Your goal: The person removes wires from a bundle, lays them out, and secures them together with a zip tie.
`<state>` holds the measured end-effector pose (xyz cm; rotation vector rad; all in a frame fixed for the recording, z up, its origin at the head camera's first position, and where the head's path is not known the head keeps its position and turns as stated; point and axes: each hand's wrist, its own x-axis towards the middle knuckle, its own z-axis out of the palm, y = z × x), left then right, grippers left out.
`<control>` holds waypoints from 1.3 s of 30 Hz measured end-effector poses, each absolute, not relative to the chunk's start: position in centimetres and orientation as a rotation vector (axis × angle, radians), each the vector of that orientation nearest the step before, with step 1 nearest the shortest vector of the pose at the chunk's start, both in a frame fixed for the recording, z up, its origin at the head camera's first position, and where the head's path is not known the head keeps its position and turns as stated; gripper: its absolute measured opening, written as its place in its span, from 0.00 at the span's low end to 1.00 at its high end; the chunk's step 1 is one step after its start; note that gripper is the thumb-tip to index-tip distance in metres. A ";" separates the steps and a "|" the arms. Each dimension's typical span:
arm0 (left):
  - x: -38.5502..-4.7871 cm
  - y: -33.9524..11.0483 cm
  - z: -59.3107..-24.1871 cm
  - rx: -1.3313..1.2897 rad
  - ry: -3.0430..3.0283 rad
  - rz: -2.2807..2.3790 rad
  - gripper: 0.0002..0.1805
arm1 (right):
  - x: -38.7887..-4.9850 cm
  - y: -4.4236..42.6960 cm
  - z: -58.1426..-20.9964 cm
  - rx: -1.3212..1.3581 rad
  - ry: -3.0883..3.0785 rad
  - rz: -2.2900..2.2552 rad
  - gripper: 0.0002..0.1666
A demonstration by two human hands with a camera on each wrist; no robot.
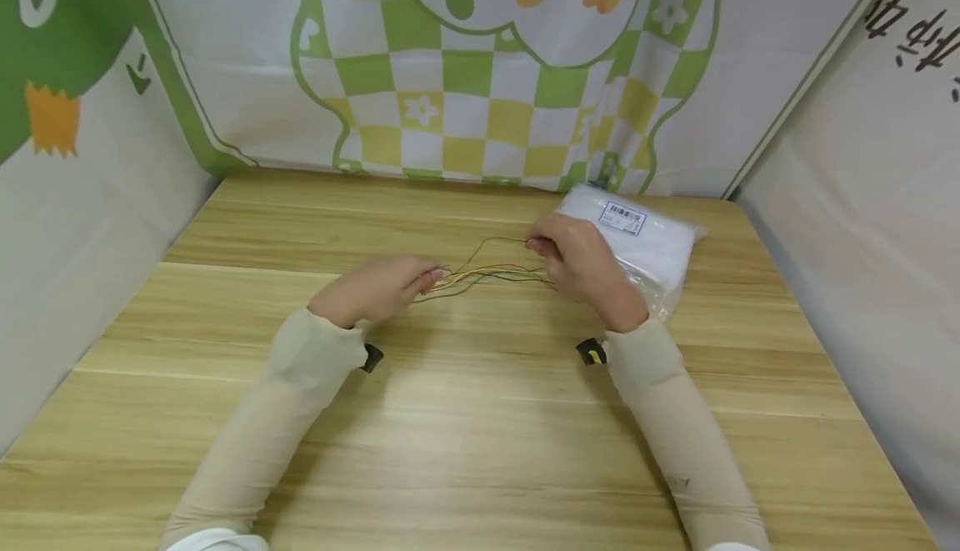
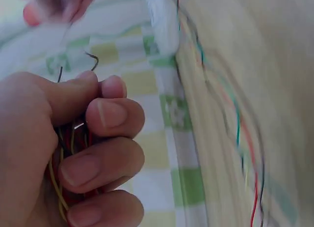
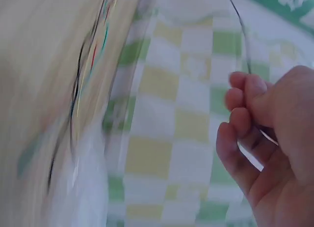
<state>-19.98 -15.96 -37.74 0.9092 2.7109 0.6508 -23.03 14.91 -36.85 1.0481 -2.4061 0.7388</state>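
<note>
Thin coloured wires in red, yellow, green and dark tones stretch between the two hands above the table. My left hand grips a bundle of them, its fingers curled round red and yellow strands in the left wrist view. Two dark wire ends stick up past that thumb. On the other side, my right hand pinches a single dark wire between thumb and forefinger. That wire arches over the rest in the head view. Several loose wires hang down, blurred, in the left wrist view.
A clear plastic bag with white contents and a barcode label lies just behind the right hand. The wooden table is bounded by a checkered cloth at the back and by fabric walls on both sides.
</note>
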 end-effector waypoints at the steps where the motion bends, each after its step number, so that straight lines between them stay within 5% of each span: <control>1: -20.1 -16.5 -37.6 0.901 2.720 0.665 0.19 | -23.3 15.5 -36.9 1.013 -2.432 0.702 0.07; 6: -20.5 -18.4 -36.6 0.880 2.744 0.683 0.20 | -24.7 17.5 -37.6 1.000 -2.526 0.526 0.15; 17: -21.4 -20.7 -36.2 0.901 2.658 0.883 0.23 | -25.8 19.7 -37.4 0.955 -2.657 0.558 0.12; 39: -21.1 -22.4 -36.6 0.858 2.927 0.552 0.21 | -26.2 20.7 -38.3 0.888 -2.831 0.523 0.17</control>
